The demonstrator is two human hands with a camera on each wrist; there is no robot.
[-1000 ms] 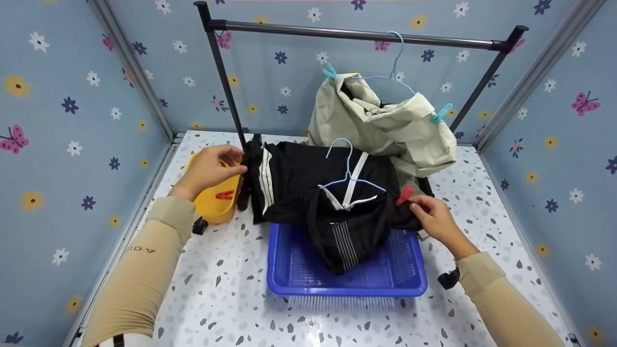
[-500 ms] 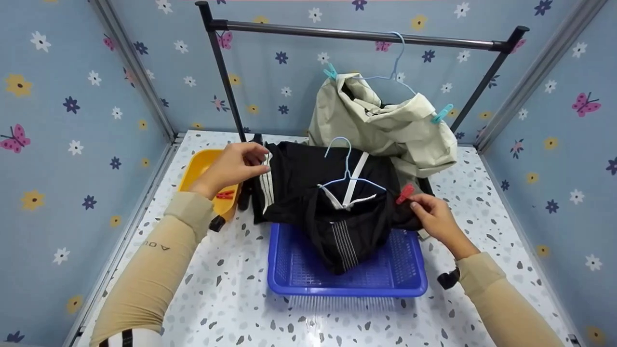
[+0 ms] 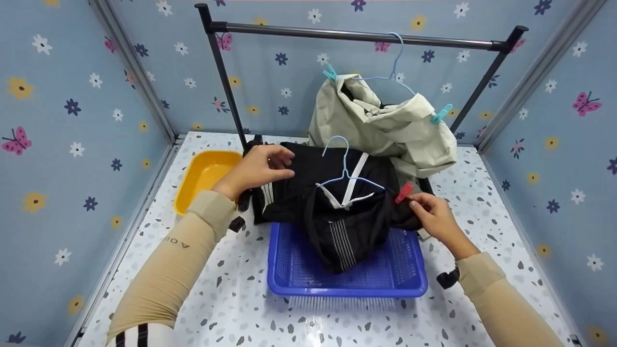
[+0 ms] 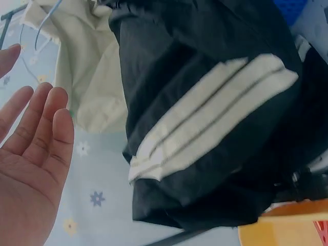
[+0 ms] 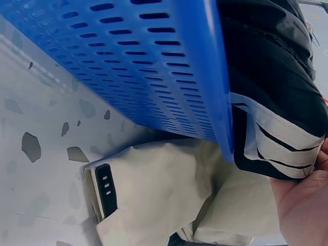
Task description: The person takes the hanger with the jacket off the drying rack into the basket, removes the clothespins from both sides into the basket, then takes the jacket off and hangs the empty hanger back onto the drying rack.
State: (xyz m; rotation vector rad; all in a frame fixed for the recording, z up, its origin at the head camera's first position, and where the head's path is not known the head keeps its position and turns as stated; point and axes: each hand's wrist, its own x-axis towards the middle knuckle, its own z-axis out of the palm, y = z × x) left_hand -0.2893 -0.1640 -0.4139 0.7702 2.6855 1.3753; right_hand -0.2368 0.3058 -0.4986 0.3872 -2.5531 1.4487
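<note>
A black garment (image 3: 308, 164) with white stripes lies folded over the blue basket (image 3: 347, 291). A light blue wire hanger (image 3: 345, 176) stands in its opening. My left hand (image 3: 255, 171) hovers over the garment's left part, fingers loosely bent and holding nothing; in the left wrist view the striped cloth (image 4: 205, 118) is beside it. At the right, my right hand (image 3: 436, 219) pinches a red clothespin (image 3: 404, 193) at its fingertips, close against the dark cloth. In the right wrist view that hand (image 5: 307, 205) lies along a striped black cuff (image 5: 282, 143); its fingertips are cut off.
Behind, beige trousers (image 3: 385, 130) hang from a hanger on a black rack (image 3: 337, 33), with teal clothespins (image 3: 442, 113) at both ends. A yellow tray (image 3: 185, 178) stands left on the speckled table (image 3: 231, 299). Patterned walls enclose the table on three sides.
My left hand has moved right, from the yellow tray's edge to over the black garment, uncovering more of the tray. The right hand and the red clothespin have stayed nearly still.
</note>
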